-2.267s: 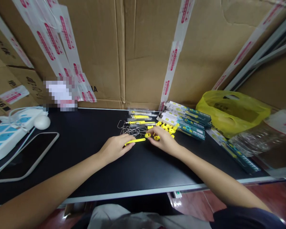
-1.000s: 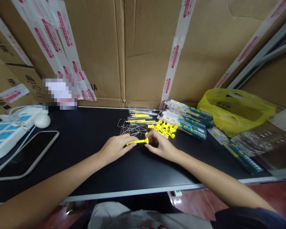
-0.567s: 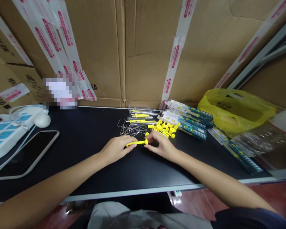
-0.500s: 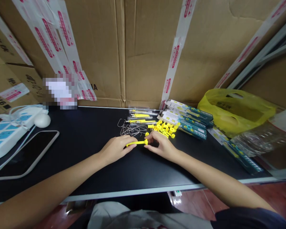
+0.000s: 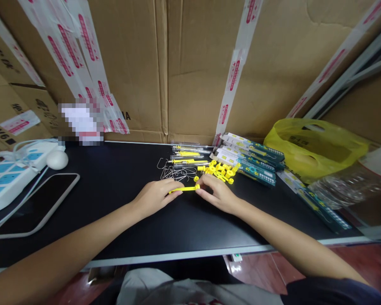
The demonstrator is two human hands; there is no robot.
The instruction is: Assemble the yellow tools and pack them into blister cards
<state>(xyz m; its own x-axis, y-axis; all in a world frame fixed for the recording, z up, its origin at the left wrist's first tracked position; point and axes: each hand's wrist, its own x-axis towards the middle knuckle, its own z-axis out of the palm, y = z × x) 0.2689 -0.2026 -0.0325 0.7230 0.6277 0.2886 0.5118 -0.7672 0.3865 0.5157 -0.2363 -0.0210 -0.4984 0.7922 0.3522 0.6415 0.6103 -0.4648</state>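
Observation:
Between my hands, a thin yellow plastic rod (image 5: 186, 189) lies level just above the black table. My left hand (image 5: 155, 195) pinches its left end between thumb and fingers. The fingers of my right hand (image 5: 216, 194) close on the small round cap (image 5: 197, 187) at the right end. Beyond my fingertips are a pile of loose yellow plastic parts (image 5: 220, 171) and a tangle of bent metal wire hooks (image 5: 178, 173). Clear tubes with yellow and metal pieces inside (image 5: 190, 155) lie behind the hooks.
Green-and-white printed boxes (image 5: 254, 163) lie at the right, near a yellow plastic bag (image 5: 317, 148) and a clear plastic bottle (image 5: 339, 186). At the left are a phone (image 5: 36, 207) and a white power strip (image 5: 11, 173). Large cardboard boxes (image 5: 197, 84) stand behind the black table (image 5: 120, 169).
My right fingers have shifted slightly to the right with the cap, and the rod sits a little more level. My left hand keeps its pinch. The other things stay put.

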